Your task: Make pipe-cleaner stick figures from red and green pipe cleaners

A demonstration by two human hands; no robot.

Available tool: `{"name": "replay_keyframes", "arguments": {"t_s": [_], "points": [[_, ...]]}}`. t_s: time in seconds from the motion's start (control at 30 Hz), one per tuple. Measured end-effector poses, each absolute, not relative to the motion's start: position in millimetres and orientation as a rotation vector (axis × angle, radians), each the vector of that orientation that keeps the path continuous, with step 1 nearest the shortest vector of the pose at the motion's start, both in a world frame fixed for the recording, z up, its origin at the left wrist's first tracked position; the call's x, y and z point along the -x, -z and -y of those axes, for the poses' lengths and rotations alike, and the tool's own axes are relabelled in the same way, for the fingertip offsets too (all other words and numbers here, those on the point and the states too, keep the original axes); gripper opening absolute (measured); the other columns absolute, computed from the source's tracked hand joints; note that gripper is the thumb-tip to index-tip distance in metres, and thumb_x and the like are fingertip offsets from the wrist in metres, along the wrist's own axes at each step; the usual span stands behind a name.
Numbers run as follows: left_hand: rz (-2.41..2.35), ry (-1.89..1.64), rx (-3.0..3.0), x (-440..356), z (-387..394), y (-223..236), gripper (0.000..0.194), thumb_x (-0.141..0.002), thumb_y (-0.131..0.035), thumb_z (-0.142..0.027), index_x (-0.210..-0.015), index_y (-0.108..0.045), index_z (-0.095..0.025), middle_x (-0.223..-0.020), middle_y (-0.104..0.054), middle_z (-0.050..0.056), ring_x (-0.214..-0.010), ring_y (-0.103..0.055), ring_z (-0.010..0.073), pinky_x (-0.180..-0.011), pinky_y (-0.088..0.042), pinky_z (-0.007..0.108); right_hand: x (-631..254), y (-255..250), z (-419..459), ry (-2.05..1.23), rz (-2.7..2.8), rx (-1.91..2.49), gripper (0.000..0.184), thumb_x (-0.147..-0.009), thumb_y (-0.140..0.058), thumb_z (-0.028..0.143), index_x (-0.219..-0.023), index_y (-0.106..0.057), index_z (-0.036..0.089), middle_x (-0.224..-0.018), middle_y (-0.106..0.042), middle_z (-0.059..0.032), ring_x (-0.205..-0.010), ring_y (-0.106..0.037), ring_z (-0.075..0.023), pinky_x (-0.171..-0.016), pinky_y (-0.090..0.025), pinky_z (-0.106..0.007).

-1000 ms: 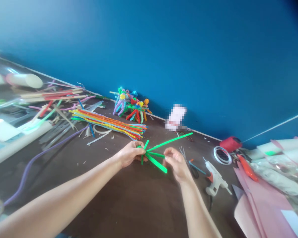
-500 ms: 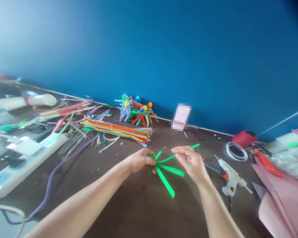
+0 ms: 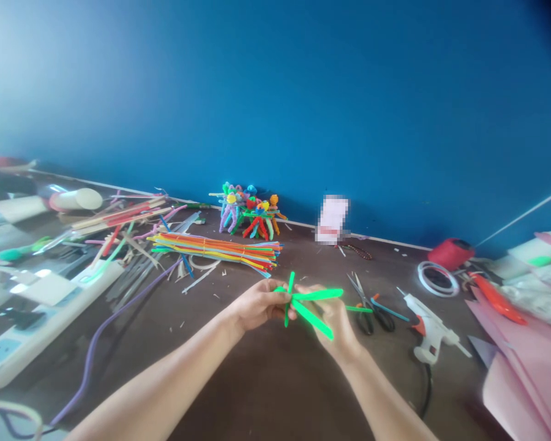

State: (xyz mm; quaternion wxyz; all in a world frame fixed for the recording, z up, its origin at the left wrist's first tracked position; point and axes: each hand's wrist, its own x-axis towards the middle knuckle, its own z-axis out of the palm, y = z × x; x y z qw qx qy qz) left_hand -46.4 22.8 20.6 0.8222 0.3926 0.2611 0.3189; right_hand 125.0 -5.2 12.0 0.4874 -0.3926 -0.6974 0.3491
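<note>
My left hand [image 3: 259, 304] grips the centre of a bright green pipe-cleaner bunch [image 3: 303, 300], whose strands splay out like spokes. My right hand [image 3: 333, 321] sits against the bunch from the other side, its fingers closed around the green strands. One long strand runs across the top of those fingers, and a thin green end pokes out past them to the right. Both hands hover over the dark brown tabletop [image 3: 275, 392]. Part of the bunch's centre is hidden by my fingers.
Beyond my hands lie a multicoloured pipe-cleaner bundle [image 3: 215, 248] and pipe-cleaner figures [image 3: 250, 214] by the blue wall [image 3: 275, 92]. Scissors [image 3: 370, 315] and a white glue gun [image 3: 429, 327] lie right; a power strip [image 3: 41, 318] and purple cable [image 3: 119, 312] lie left.
My right hand has moved left and closed onto the green strands, bringing my hands together. The long strand now lies across its fingers. Scissors have come into view as my head turned slightly.
</note>
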Motion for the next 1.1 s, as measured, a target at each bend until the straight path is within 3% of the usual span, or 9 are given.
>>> {"name": "replay_keyframes", "arguments": {"t_s": [0.33, 0.8, 0.93, 1.0, 1.1], "points": [[-0.529, -0.574, -0.873, 48.8, -21.8, -22.1, 0.019, -0.067, -0.064, -0.024, -0.078, -0.059, -0.009, -0.068, -0.062, 0.007, -0.062, -0.062, 0.0168, -0.057, -0.047, 0.025, -117.5, -10.7, 4.0, -1.161, 1.391, 0.818, 0.008, -0.071, -0.063, 0.029, -0.078, -0.065, 0.025, -0.071, -0.055, -0.0005, -0.059, -0.056, -0.0151, -0.055, -0.046, -0.029], [-0.643, -0.590, -0.973, 43.3, -20.0, -17.2, 0.018, -0.065, -0.063, -0.024, -0.074, -0.058, -0.010, -0.061, -0.062, 0.004, -0.055, -0.061, 0.0150, -0.053, -0.047, 0.024, -131.7, -12.6, -4.0, -0.386, 1.956, 1.081, 0.009, -0.076, -0.057, 0.029, -0.074, -0.065, 0.026, -0.071, -0.062, -0.0009, -0.071, -0.056, -0.0167, -0.074, -0.037, -0.033], [-0.641, -0.675, -0.906, 42.6, -21.5, -15.1, 0.018, -0.064, -0.066, -0.024, -0.071, -0.056, -0.011, -0.061, -0.062, 0.004, -0.055, -0.061, 0.0141, -0.053, -0.047, 0.023, -139.1, -30.0, -2.3, -0.006, 1.977, 1.211, 0.014, -0.075, -0.057, 0.027, -0.087, -0.063, 0.026, -0.091, -0.061, -0.0030, -0.087, -0.054, -0.0198, -0.089, -0.029, -0.040], [-0.629, -0.774, -0.839, 42.9, -23.3, -13.2, 0.020, -0.063, -0.067, -0.025, -0.071, -0.054, -0.012, -0.060, -0.063, 0.003, -0.056, -0.061, 0.0142, -0.054, -0.048, 0.024, -151.6, -46.0, -1.8, 0.140, 1.863, 1.386, 0.019, -0.075, -0.054, 0.028, -0.092, -0.062, 0.022, -0.096, -0.058, -0.0071, -0.092, -0.053, -0.0218, -0.085, -0.034, -0.038], [-0.602, -0.923, -0.738, 43.6, -25.8, -9.7, 0.024, -0.062, -0.070, -0.026, -0.072, -0.051, -0.015, -0.060, -0.063, 0.001, -0.058, -0.062, 0.0148, -0.054, -0.048, 0.023, -184.8, -69.3, 1.4, 0.113, 1.810, 1.711, 0.015, -0.075, -0.052, 0.034, -0.078, -0.061, 0.021, -0.077, -0.062, -0.0050, -0.070, -0.058, -0.0189, -0.062, -0.041, -0.029]]}}
